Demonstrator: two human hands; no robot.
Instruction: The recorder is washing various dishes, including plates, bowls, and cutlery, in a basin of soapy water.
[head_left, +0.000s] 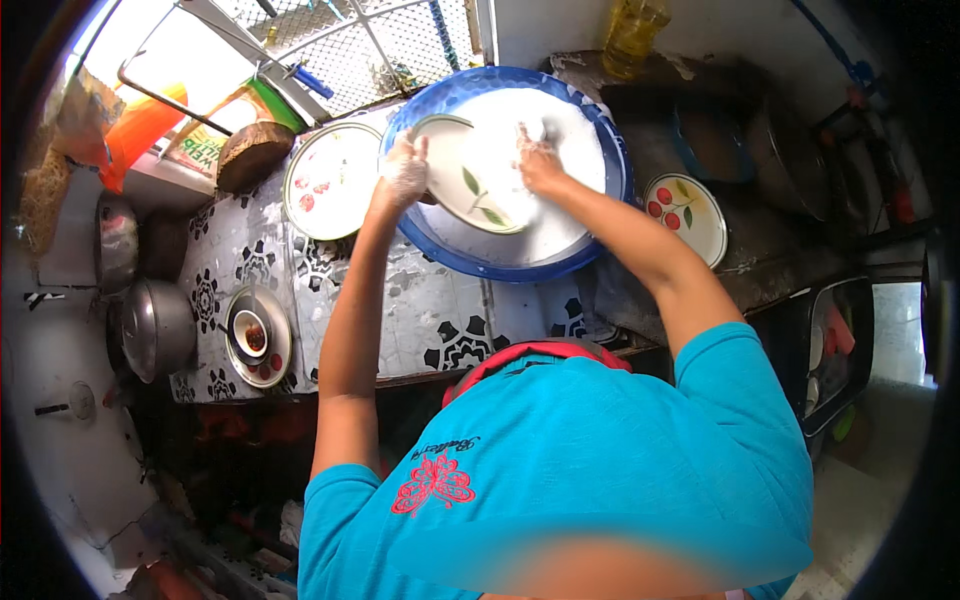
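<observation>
My left hand, coated in suds, grips the left rim of a cream plate with a green leaf pattern. The plate is tilted over a blue plastic basin full of white foam, and suds hide its right part. My right hand is over the foam beside the plate, its fingers bent and soapy. Whether it holds something is hidden by the suds. Left of the basin lies a plate with red fruit; another fruit-patterned plate sits to its right.
On the patterned counter cover, a small bowl rests in stacked dishes at left. Lidded metal pots stand at the far left. A wooden block is near the window grille. A bottle of yellow liquid stands at the back right.
</observation>
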